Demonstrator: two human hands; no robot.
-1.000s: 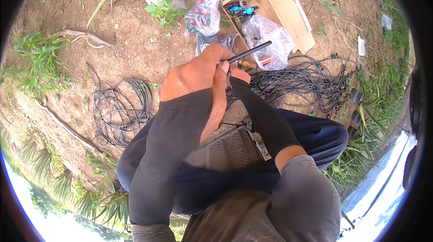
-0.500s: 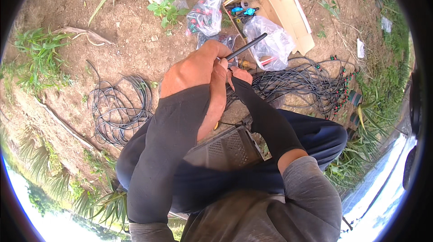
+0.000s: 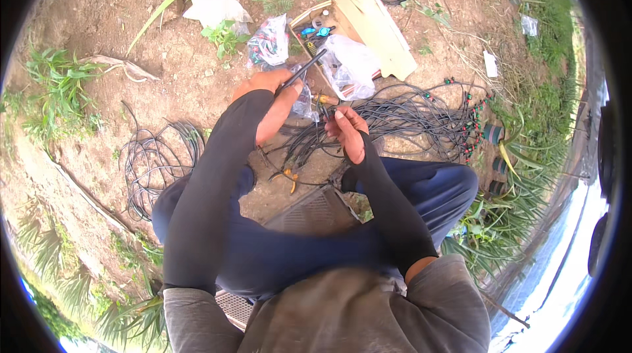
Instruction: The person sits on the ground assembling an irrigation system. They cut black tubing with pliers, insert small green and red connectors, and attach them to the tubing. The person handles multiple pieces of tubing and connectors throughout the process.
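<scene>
My left hand (image 3: 275, 106) is closed around a short black rod (image 3: 308, 67), whose far end points up and to the right over the ground. To its right, clear of it, my right hand (image 3: 350, 132) has thumb and fingertips pressed together on a thin dark piece, partly hidden by the fingers. Just beyond that hand lies a tool with an orange handle (image 3: 325, 99). Thin black tubing (image 3: 408, 119) with small red and green fittings at its far right end spreads out beside the right hand. An orange-yellow hand tool (image 3: 290, 180) lies on the soil below the hands.
An open cardboard box (image 3: 372, 21) with blue fittings stands ahead, a clear plastic bag (image 3: 352, 67) over its near edge. Another bag (image 3: 270, 42) holds red and green parts. Loose black tubing (image 3: 161, 165) lies at left. A dark perforated crate (image 3: 313, 211) sits before my legs.
My hands were together around the black rod; now they are apart. The left has moved left with the rod, and the right has drawn down and away from it.
</scene>
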